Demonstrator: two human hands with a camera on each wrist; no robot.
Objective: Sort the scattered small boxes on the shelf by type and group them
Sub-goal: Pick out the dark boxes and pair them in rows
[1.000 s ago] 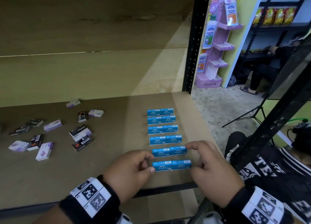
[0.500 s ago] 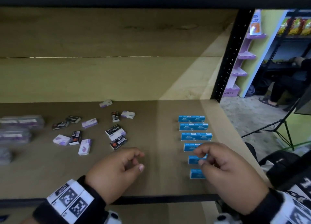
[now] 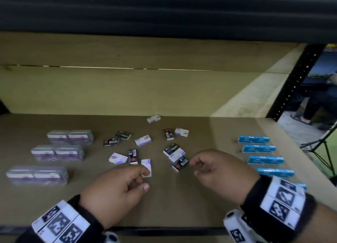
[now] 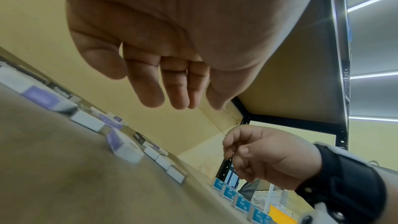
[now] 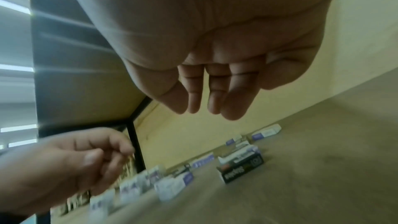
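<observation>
Small white-and-purple boxes [image 3: 143,140] and black boxes [image 3: 132,156] lie scattered in the middle of the brown shelf [image 3: 173,206]. Blue boxes [image 3: 253,139] stand in a neat column at the right. My left hand [image 3: 144,180] hovers with loosely curled, empty fingers [image 4: 172,91] just over a white-and-purple box [image 3: 146,167]. My right hand [image 3: 196,168] hangs empty beside a black box [image 3: 180,163], and its fingers [image 5: 204,100] are relaxed above the shelf. A larger black box [image 3: 172,149] lies behind that one.
Three clear-wrapped purple packs [image 3: 70,137] sit in a column at the left of the shelf. The shelf's back wall [image 3: 145,89] stands behind, and a black upright post [image 3: 295,82] is at the right. A seated person [image 3: 317,100] is beyond the post.
Both hands have left the blue column and moved left to the scattered boxes. The view has swung left, so the wrapped purple packs now show.
</observation>
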